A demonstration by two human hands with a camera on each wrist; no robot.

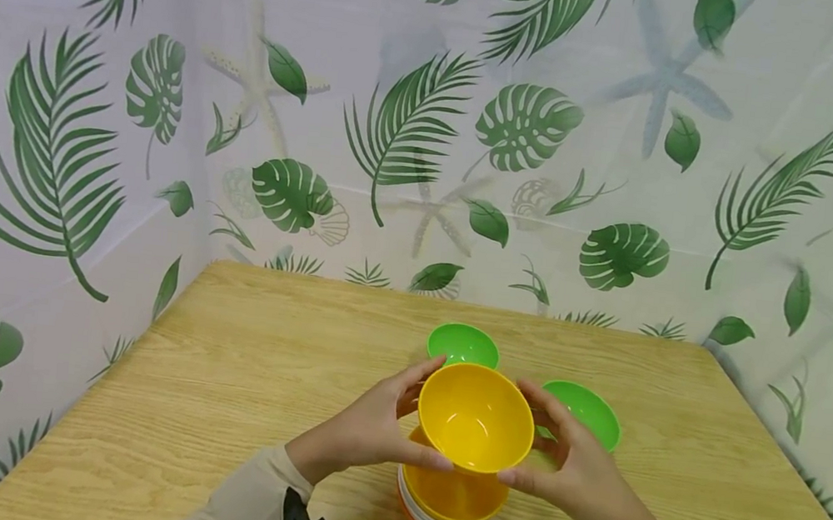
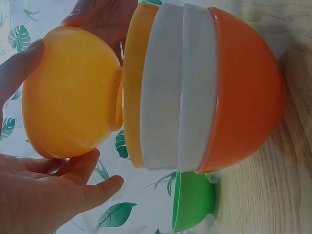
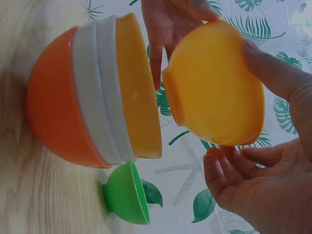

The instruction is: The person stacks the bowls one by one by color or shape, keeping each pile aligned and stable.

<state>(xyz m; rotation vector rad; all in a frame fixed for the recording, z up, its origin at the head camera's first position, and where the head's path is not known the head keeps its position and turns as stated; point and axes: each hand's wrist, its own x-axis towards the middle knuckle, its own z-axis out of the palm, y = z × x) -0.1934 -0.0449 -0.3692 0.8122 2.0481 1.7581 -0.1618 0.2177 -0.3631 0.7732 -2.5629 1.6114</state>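
Observation:
Between my two hands a small yellow bowl (image 1: 475,420) is held up, its open side tilted toward the head camera. My left hand (image 1: 370,427) grips its left side, thumb at the near rim and fingers behind. On the opposite side my right hand (image 1: 577,468) holds it the same way. Just below stands a stack of nested bowls: a larger yellow bowl (image 2: 139,87) on top, white bowls (image 2: 180,87) under it, and an orange bowl (image 2: 246,92) at the bottom. In both wrist views the held bowl's foot is at or close to the stack's rim; contact is unclear.
One green bowl (image 1: 463,344) sits on the wooden table (image 1: 265,346) behind the held bowl. Another green bowl (image 1: 586,412) is to the right, partly behind my right hand. A leaf-patterned cloth (image 1: 428,144) hangs along the table's back and sides.

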